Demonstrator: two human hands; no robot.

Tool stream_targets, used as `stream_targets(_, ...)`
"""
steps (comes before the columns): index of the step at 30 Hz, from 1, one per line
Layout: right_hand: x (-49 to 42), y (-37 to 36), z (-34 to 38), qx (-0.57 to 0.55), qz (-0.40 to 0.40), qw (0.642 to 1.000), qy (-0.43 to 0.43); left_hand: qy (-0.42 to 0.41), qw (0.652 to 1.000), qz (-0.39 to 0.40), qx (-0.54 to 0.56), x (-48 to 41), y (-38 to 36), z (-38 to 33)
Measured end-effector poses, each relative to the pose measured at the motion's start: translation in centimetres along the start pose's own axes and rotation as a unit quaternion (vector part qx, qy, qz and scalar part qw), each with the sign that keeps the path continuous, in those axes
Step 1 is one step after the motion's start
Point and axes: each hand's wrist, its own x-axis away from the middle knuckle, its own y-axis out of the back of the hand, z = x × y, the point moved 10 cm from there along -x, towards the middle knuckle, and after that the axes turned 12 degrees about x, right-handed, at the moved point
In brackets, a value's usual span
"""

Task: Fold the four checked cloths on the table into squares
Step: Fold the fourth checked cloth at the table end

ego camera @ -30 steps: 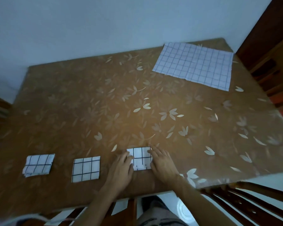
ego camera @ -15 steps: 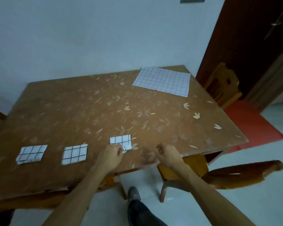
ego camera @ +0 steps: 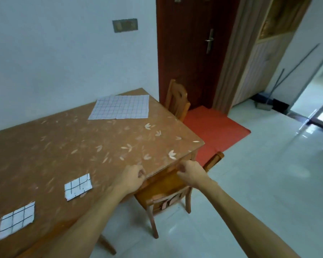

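Observation:
One checked cloth (ego camera: pixel 119 107) lies spread flat at the far right corner of the brown leaf-patterned table (ego camera: pixel 67 146). Two folded checked squares lie near the front edge: one (ego camera: pixel 78 186) left of my hands, another (ego camera: pixel 16 220) at the lower left. My left hand (ego camera: pixel 132 176) hovers over the table's front edge with fingers loosely curled, holding nothing. My right hand (ego camera: pixel 189 172) hangs just off the table's near right corner, above a chair, fingers curled and empty. Neither hand touches a cloth.
A wooden chair (ego camera: pixel 166 196) is tucked under the table's front right corner, below my hands. A second chair (ego camera: pixel 177 98) stands at the right side by a dark red door (ego camera: pixel 190 49). A red mat (ego camera: pixel 213 131) lies on the pale tiled floor.
Both hands left the third folded square and moved right toward the table's corner. The view swung right and up, and the leftmost folded square dropped out of sight.

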Motion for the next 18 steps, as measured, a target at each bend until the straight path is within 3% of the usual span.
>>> stream_targets(10,1.4,9.1,-20.6,-0.011,-0.022,0.998,-0.058,-0.053,0.996,0.065,-0.028,-7.7,-10.2,-21.2)
stream_targets(18,-1.5,13.2,-31.1,-0.029,-0.007,0.997,-0.071,-0.049,0.993,0.103,-0.016,-13.9,-15.1,-30.5)
